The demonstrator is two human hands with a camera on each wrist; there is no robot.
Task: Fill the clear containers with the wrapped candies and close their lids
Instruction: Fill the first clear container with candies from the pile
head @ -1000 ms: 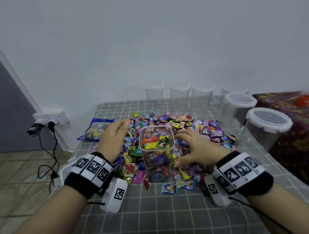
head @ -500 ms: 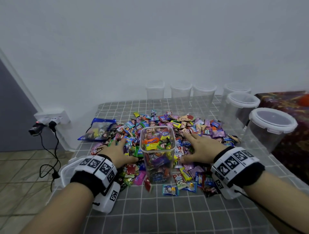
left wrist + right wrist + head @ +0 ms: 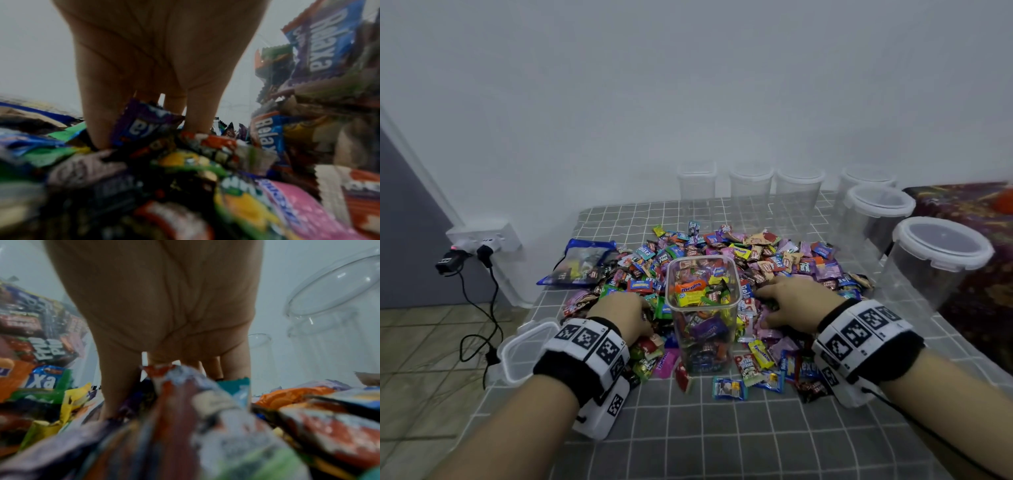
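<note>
Clear square container (image 3: 702,308): upright amid the wrapped candies (image 3: 767,260) on the checked tablecloth (image 3: 722,428), lid off, nearly full; set in the pile so that both sides feed it quickly.
Left hand (image 3: 619,313): palm down on the candies just left of the container, fingers (image 3: 98,116) dug among wrappers, gathering; whether closed round any, cannot tell.
Right hand (image 3: 791,301): mirrored just right of the container, fingers (image 3: 119,379) sunk into wrappers; grasp likewise cannot tell.
Loose lid (image 3: 527,346): parked at the near left table edge, clear of scooping, within reach for closing.
Spare containers (image 3: 938,260): lidded, lined along the back and right, apparently awaiting filling.
</note>
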